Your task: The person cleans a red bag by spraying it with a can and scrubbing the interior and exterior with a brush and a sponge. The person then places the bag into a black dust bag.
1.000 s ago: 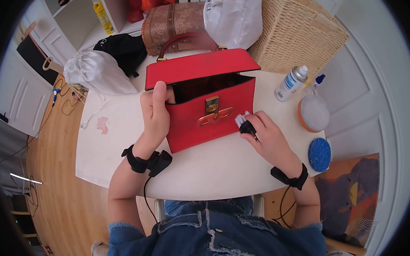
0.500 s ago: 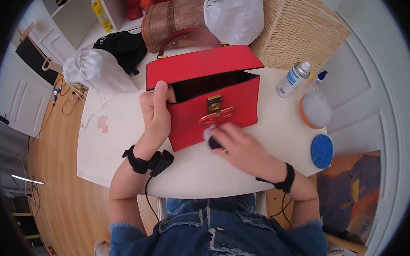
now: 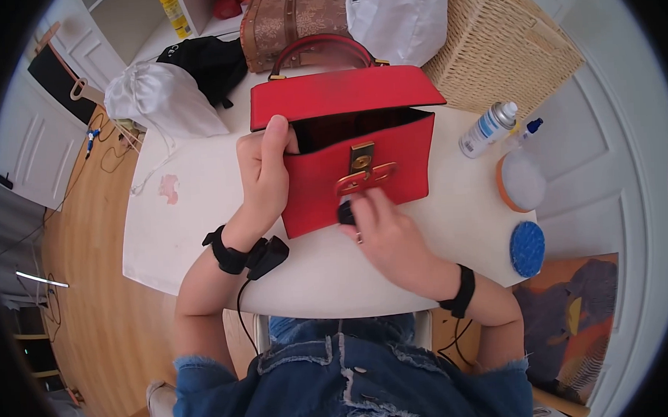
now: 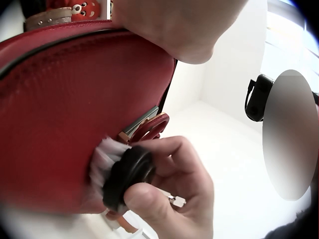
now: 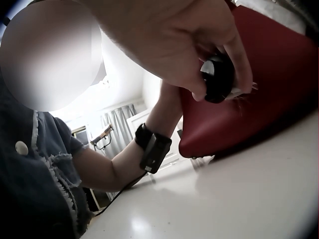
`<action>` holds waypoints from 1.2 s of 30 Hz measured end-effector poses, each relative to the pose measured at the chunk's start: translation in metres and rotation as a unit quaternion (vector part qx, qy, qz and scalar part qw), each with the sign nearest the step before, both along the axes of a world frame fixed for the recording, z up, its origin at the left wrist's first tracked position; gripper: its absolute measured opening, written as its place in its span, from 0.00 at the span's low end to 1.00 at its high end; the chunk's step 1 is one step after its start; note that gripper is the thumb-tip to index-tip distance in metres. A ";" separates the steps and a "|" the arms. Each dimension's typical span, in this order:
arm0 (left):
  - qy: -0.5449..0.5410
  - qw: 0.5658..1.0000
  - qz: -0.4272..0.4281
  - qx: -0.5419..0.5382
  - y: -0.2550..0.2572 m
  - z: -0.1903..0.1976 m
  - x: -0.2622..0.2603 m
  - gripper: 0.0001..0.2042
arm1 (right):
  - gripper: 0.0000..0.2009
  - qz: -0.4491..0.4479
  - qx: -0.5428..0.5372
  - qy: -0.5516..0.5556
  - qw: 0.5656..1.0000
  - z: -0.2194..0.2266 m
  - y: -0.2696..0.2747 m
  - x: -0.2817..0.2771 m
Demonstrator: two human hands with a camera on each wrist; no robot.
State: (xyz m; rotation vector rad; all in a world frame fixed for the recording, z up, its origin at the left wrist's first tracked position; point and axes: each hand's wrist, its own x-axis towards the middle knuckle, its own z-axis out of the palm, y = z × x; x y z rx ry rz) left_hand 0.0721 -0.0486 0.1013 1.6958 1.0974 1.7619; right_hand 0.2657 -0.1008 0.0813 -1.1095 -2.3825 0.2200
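A red handbag (image 3: 311, 198) stands on the white table, its flap (image 3: 344, 92) partly lifted and its dark inside showing. My left hand (image 3: 264, 170) grips the bag's left top edge, thumb outside and fingers inside the opening, where they are hidden. Between thumb and fingers my right hand (image 3: 391, 243) pinches a small brush (image 4: 128, 174) with a round black grip and white bristles. In the left wrist view the bristles press on the bag's front panel, just below the gold clasp (image 3: 361, 159) and its red-and-gold ring piece (image 3: 348, 184).
On the right stand a spray can (image 3: 487, 131), a white-topped orange round tub (image 3: 525, 181) and a blue scrubbing pad (image 3: 527, 249). Behind are a woven basket (image 3: 491, 52), a brown patterned case (image 3: 289, 24), white cloth bags (image 3: 165, 100) and a black pouch (image 3: 209, 68).
My right hand has carried the brush leftward from near the bag's lower right side to below the clasp. The left hand keeps its grip on the bag's edge.
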 end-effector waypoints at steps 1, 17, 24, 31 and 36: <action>-0.001 1.000 0.004 -0.001 0.001 0.000 0.000 0.25 | 0.17 0.028 0.040 -0.038 0.998 0.000 -0.002 -0.009; 0.014 0.985 -0.083 -0.152 0.008 0.022 -0.024 0.28 | 0.20 -0.116 -0.092 0.064 0.987 0.006 0.011 0.067; 0.053 0.978 -0.116 -0.164 0.010 0.028 -0.033 0.29 | 0.18 0.068 0.024 -0.090 0.993 0.004 -0.006 -0.009; 0.085 0.976 -0.126 -0.155 0.005 0.035 -0.036 0.27 | 0.21 0.200 0.115 -0.081 0.970 -0.001 -0.007 -0.048; 0.091 0.978 -0.122 -0.144 0.006 0.035 -0.041 0.27 | 0.22 0.119 0.118 -0.015 0.986 0.042 0.011 -0.047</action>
